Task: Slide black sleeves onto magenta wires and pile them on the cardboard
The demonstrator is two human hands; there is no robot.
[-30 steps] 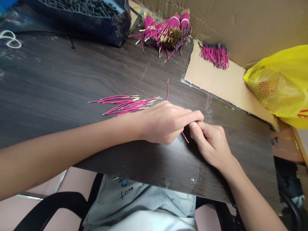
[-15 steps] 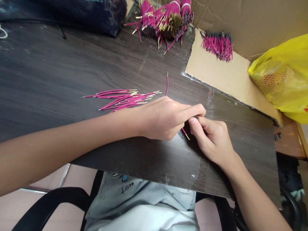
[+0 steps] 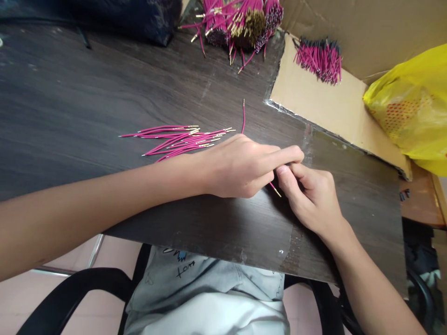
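Observation:
My left hand (image 3: 246, 167) reaches across the table, closed, with a pink wire (image 3: 275, 189) in it; the wire's gold-coloured terminal pokes out below the fingers. My right hand (image 3: 309, 190) is closed in a pinch, its thumb and forefinger meeting the left fingertips. What sits between those fingertips is hidden. Beyond the left hand another pink wire (image 3: 243, 116) shows, its lower end covered, so I cannot tell whether it is held. Several loose pink wires (image 3: 181, 139) with gold-coloured terminals lie beside my left wrist.
Bundled pink wires (image 3: 244, 23) stand at the back of the dark table (image 3: 87, 102). A cardboard sheet (image 3: 307, 100) carries a row of pink wires with black ends (image 3: 319, 60). At the right are a yellow plastic bag (image 3: 412, 107) and small black pieces (image 3: 405, 194). A dark bag (image 3: 132, 18) lies back left.
Both hands stay pinched together, with very little change in their pose. The whole view has shifted slightly, with the back of the table sitting a little higher.

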